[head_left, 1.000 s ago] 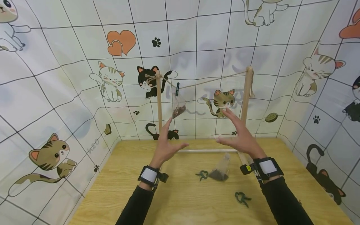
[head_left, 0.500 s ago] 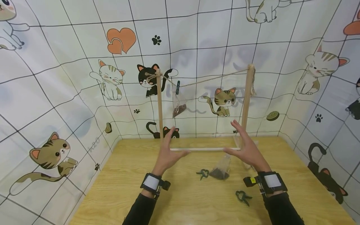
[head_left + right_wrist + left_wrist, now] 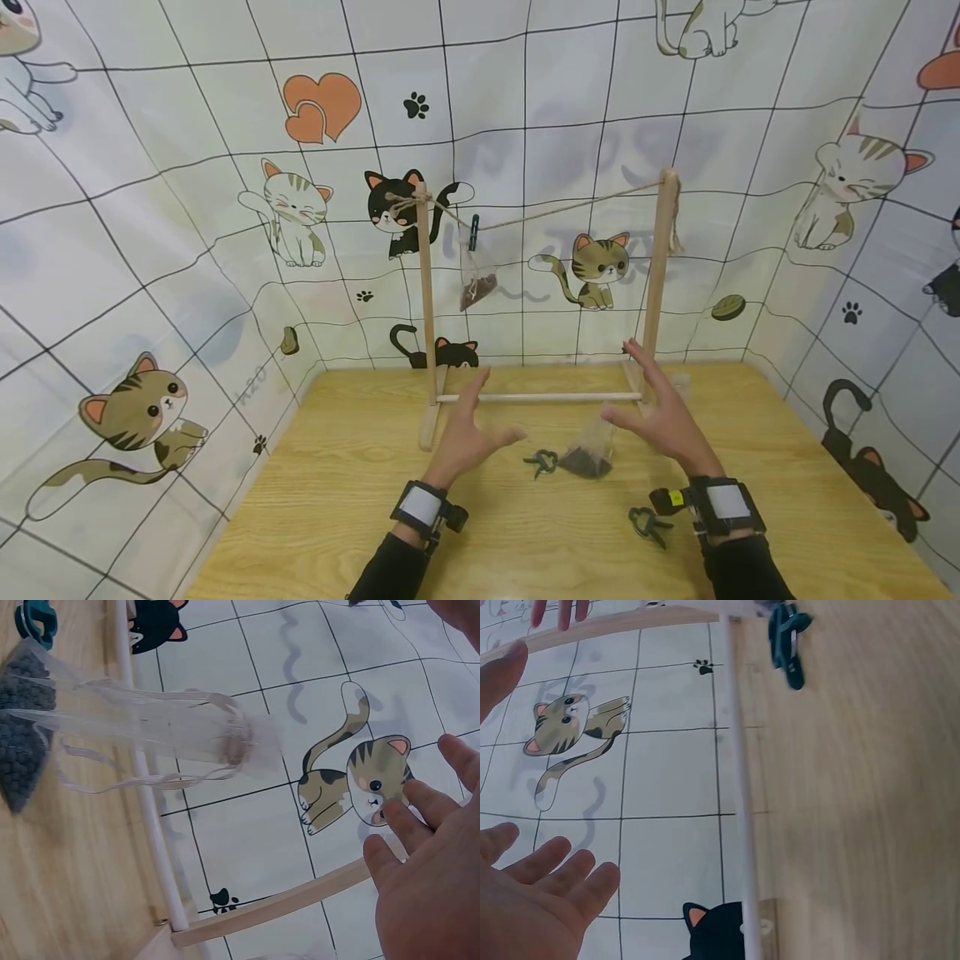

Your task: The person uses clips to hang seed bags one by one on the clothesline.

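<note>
- Left hand (image 3: pixel 465 437), centre of head view: thumb and fingers spread apart, nothing held; nearest table item is a small dark-green plastic clip (image 3: pixel 542 462), just beyond the thumb.
- Right hand (image 3: pixel 667 421), right of centre: thumb and fingers likewise apart, nothing held. Thumb tip overlaps the top of a sheer, whitish drawstring bag of dark pellets (image 3: pixel 588 454); contact cannot be told from head view.
- Bag position: on the pale wood-grain table (image 3: pixel 337 500), lower centre-right, between the hands, its filled end toward the first clip.
- Second dark-green plastic clip (image 3: pixel 649 527): lower right, near the right wrist.
- Behind the hands: two upright pale wooden posts (image 3: pixel 426 292), joined low by a thin white rod (image 3: pixel 547 397) and across the top by sagging brown twine (image 3: pixel 570 208).
- Upper centre, nearer the left post: a slim dark-green clip (image 3: pixel 474 232) on the twine, with a sheer bag of brownish contents (image 3: pixel 478 289) hanging tilted below.
</note>
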Demonstrator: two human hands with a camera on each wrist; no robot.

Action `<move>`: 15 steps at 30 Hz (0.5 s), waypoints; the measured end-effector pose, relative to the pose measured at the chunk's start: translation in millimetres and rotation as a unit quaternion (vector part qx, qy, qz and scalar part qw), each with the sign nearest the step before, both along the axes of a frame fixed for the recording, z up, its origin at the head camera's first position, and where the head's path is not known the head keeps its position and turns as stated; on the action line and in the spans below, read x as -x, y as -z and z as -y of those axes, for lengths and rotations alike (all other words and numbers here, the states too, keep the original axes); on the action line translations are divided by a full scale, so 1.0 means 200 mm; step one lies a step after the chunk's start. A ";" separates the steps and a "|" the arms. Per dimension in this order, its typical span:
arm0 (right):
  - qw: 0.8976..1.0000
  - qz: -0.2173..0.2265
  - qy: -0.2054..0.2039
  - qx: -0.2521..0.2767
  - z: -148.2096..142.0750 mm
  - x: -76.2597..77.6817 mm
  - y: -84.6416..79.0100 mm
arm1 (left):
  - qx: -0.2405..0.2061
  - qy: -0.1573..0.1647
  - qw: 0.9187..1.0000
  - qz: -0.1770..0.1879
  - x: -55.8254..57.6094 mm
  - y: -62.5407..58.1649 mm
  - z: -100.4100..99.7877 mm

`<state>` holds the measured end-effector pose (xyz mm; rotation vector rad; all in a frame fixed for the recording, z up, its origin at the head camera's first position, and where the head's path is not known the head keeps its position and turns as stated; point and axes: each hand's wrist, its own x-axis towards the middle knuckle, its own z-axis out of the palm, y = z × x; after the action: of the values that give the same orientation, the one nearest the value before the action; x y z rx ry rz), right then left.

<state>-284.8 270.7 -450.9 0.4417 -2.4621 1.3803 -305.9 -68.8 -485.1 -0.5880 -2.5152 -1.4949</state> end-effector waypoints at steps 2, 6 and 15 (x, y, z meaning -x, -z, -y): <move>1.000 0.002 0.003 -0.004 0.00 -0.01 0.02 | 0.018 0.001 1.000 0.009 0.00 0.03 -0.02; 1.000 0.008 0.005 -0.005 0.01 -0.03 0.06 | 0.066 -0.003 0.998 0.020 0.00 0.08 -0.06; 1.000 0.011 -0.012 -0.001 0.04 -0.03 0.08 | 0.162 0.000 0.986 0.027 0.00 0.18 -0.12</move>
<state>-278.2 263.4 -467.3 0.4607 -2.4836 1.4008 -306.2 -45.4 -520.7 -0.5975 -2.8242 -1.1196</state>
